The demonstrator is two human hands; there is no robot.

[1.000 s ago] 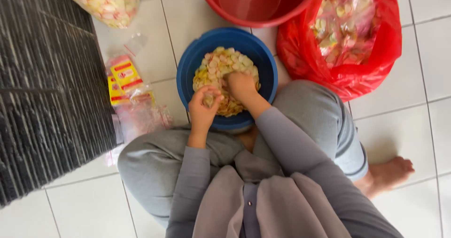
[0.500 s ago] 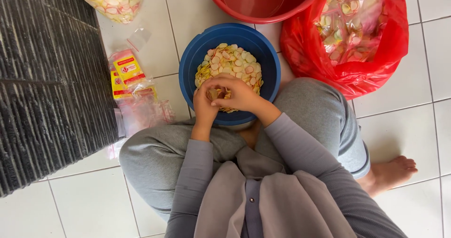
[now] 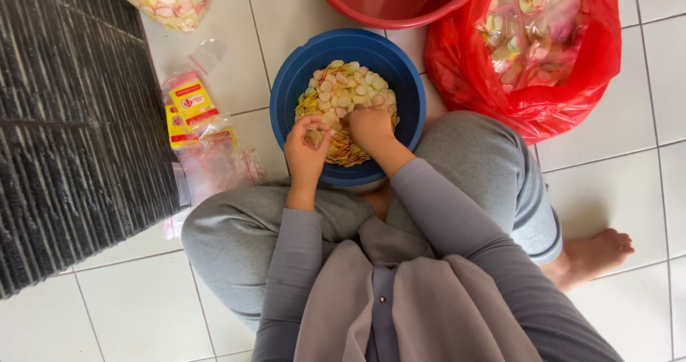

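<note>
At the left of the frame lies a dark ribbed mat (image 3: 71, 133), with small packets (image 3: 196, 130) beside it. In the middle, the left hand (image 3: 306, 147) curls half shut around a few chips. The right hand (image 3: 369, 128) digs closed into the chips (image 3: 343, 90) in the blue bowl (image 3: 286, 97). A red bag (image 3: 572, 83) sits upper right

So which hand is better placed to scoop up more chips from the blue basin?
Probably the right hand: it rests palm-down on the chips in the blue basin, while the left hand already pinches a few.
</note>
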